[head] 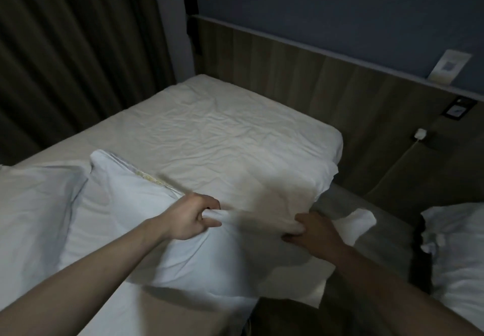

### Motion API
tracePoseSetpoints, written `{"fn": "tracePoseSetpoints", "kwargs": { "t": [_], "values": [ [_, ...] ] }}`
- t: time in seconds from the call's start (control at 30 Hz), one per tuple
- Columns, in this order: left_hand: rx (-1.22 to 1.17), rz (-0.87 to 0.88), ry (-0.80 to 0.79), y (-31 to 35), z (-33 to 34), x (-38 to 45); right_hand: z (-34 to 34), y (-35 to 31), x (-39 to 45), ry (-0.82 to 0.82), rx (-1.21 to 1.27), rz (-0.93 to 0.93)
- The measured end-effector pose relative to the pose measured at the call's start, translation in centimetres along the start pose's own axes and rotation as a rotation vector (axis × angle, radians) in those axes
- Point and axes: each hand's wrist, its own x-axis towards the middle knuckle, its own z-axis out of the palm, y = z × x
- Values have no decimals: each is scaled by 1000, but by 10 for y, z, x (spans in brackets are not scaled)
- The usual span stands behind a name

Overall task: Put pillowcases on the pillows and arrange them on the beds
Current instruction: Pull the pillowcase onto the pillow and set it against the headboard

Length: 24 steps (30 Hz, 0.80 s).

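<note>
A white pillow (136, 220) lies across the near part of the bed (209, 131), its far edge showing a yellowish seam. My left hand (193, 217) grips a bunched fold of white pillowcase fabric (251, 217) at the pillow's right end. My right hand (311, 233) holds the same fabric from the right, fingers curled into the cloth. The stretch of fabric between the hands is blurred. A second white pillow (34, 204) lies to the left, touching the first.
The wrinkled sheet covers the mattress up to a wooden headboard panel (301, 73). Dark curtains (65, 60) hang at left. White bedding on a second bed (455, 251) shows at right, across a narrow gap. A charger and cable (419, 136) hang on the panel.
</note>
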Motion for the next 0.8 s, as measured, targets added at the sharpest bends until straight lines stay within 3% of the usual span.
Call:
{"fn": "tracePoseSetpoints", "kwargs": {
  "t": [0.07, 0.43, 0.8],
  "values": [
    [38, 9, -13, -6, -7, 33, -12, 16, 20, 22, 120, 14],
    [153, -41, -37, -27, -27, 232, -105, 97, 130, 153, 288, 32],
    [288, -61, 35, 24, -22, 444, -202, 242, 244, 182, 426, 22]
  ]
}}
